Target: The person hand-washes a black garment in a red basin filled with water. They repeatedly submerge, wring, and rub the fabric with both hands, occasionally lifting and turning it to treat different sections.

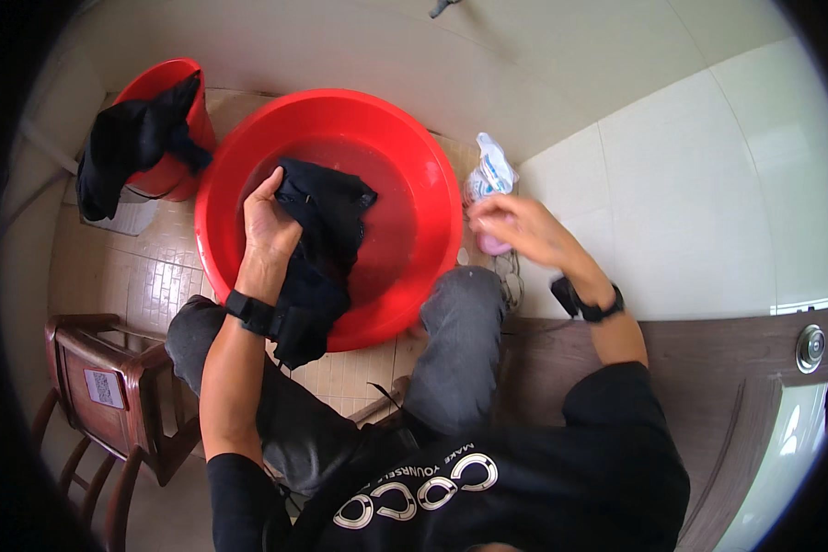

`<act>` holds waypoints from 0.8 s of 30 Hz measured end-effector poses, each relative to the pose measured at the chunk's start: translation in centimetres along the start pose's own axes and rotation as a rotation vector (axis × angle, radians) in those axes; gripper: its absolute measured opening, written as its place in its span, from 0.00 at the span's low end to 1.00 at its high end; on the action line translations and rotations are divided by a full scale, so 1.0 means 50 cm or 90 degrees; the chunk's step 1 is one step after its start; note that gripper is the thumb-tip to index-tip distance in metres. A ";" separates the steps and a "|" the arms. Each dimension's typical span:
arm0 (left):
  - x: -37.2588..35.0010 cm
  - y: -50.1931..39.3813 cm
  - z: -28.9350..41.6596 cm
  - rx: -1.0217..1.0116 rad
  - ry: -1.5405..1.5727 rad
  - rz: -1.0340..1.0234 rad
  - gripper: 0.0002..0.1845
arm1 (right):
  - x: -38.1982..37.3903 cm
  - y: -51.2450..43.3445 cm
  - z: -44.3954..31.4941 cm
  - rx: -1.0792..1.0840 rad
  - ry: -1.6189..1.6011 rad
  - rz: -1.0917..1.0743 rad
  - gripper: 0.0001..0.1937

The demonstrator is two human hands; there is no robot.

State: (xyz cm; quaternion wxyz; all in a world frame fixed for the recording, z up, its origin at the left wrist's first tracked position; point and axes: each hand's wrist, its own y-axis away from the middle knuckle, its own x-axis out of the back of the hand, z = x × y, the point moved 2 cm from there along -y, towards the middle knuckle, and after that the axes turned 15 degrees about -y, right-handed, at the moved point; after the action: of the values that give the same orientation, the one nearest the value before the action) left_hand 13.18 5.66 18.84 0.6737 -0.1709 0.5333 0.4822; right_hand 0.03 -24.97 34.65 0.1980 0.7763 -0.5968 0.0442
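My left hand (270, 219) grips a dark cloth garment (324, 207) at its upper left part. The wet-looking garment lies partly in the water of a large red plastic basin (428, 165) and hangs over the near rim. To the basin's right, my right hand (507, 224) is raised, blurred, with its fingers bent near a pink object (491, 244). Whether it holds anything is not plain. Just beyond those fingers stands a white plastic packet (493, 169) with blue writing.
A red bucket (172, 172) with dark clothing (127, 138) over its rim stands at the upper left. A wooden chair (96, 386) is at the lower left. Walls stand behind and at the right, with a wooden door (593, 366) at the lower right.
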 end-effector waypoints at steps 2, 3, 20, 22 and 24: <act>-0.003 0.013 -0.003 0.008 -0.007 -0.020 0.13 | -0.057 0.130 -0.046 -0.061 -0.057 0.034 0.10; -0.004 0.019 -0.006 0.021 -0.013 -0.024 0.14 | -0.094 0.196 -0.060 -0.257 -0.121 0.011 0.11; -0.006 0.050 -0.039 0.108 -0.042 -0.078 0.17 | -0.261 0.075 -0.080 -0.055 -0.343 0.094 0.27; -0.008 0.054 -0.029 0.105 0.011 -0.086 0.17 | -0.262 -0.046 0.009 -0.083 -0.176 0.124 0.29; -0.009 0.058 -0.019 0.069 0.001 -0.050 0.18 | -0.268 -0.128 0.091 -0.130 -0.184 0.067 0.31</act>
State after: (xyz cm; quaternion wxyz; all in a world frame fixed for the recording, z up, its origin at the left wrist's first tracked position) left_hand 10.29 6.13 19.70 0.6999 -0.1551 0.5520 0.4259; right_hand 1.51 -13.07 24.77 0.1857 0.7179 -0.6604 -0.1182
